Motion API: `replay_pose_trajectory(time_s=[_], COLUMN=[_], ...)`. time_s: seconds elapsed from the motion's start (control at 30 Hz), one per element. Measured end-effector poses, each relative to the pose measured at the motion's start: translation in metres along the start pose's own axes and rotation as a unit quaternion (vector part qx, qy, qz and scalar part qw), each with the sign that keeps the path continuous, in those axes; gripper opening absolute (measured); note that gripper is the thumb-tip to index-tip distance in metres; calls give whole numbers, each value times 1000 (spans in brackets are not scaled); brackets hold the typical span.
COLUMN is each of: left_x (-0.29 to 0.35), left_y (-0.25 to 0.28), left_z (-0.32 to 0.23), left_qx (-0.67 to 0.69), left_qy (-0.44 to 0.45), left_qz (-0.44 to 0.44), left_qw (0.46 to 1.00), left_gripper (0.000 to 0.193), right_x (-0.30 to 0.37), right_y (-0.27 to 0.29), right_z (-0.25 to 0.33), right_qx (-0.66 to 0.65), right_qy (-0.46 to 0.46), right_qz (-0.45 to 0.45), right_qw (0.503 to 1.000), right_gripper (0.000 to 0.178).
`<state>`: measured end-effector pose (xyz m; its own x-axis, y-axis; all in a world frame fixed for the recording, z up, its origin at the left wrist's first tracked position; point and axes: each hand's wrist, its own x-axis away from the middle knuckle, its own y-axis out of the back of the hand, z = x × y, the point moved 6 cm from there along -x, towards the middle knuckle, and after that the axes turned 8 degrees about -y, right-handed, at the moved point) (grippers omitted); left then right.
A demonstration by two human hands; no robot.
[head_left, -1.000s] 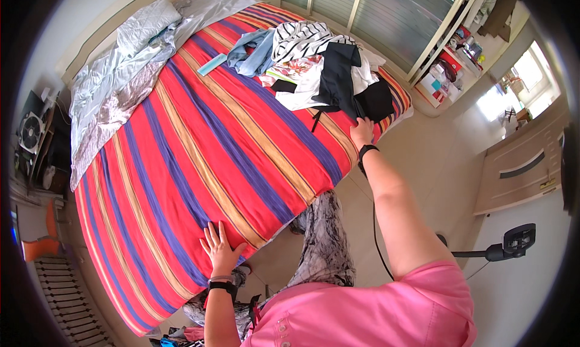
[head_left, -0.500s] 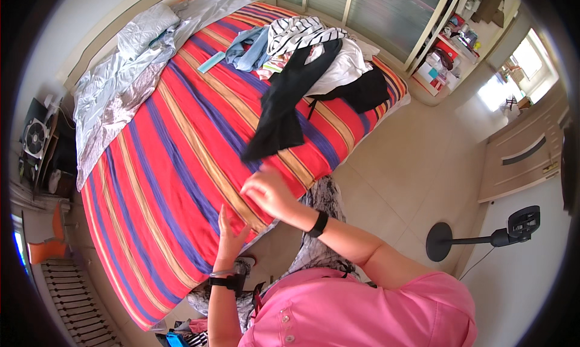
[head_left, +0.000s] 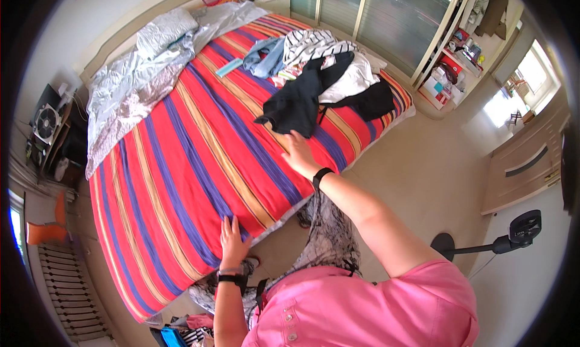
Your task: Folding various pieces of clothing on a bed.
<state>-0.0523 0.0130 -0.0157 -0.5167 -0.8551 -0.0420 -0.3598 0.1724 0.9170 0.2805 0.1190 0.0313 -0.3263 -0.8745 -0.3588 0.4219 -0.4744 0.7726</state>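
Note:
My left hand (head_left: 233, 244) lies flat near the front edge of the bed, fingers stretched out on the striped bedspread (head_left: 163, 208) of red, purple and tan. Reaching further in, my right hand (head_left: 299, 155) is open, its fingertips at the near edge of a black garment (head_left: 296, 105). Whether they touch the cloth I cannot tell. That garment lies partly bunched against a pile: a white garment (head_left: 353, 78), a black-and-white striped top (head_left: 314, 45), a blue denim piece (head_left: 264, 57) and another black garment (head_left: 370, 99).
A light-blue flat strip (head_left: 229, 67) lies left of the pile. Silvery bedding (head_left: 121, 99) covers the bed's far left side. Below the bed's near corner are clothes and a blue item (head_left: 173, 337). A black standing fan (head_left: 524, 226) is at the right, beside the door (head_left: 522, 160).
The black garment, stretched toward me before, now lies further back, bunched near the pile. My right hand has moved forward and right with its fingers extended; my left hand now rests on the bedspread.

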Motion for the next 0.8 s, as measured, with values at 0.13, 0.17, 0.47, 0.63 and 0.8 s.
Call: replay_pose_trajectory(time_s=[0.13,0.17,0.47,0.63,0.8], left_x=[14,12,10,18,7], left_y=[8,6,-3,-1,-8], left_z=[-3,-5,1,4,-8], left_qx=[-35,-27,3,2,-2], left_qy=[-16,-11,-7,11,-35], left_qz=[31,46,45,54,57], left_qw=[999,999,999,998,998], left_gripper=[89,89,86,84,85], right_x=[-22,-24,-13,-21,-48], right_y=[-12,-14,-3,7,-7], right_z=[-60,-76,-59,-52,-112], right_qx=[105,124,-53,98,181], right_qy=[-114,-131,-56,-99,-117], right_qz=[30,59,-12,-39,17], right_qw=[987,982,997,989,976], right_gripper=[59,56,8,50,13])
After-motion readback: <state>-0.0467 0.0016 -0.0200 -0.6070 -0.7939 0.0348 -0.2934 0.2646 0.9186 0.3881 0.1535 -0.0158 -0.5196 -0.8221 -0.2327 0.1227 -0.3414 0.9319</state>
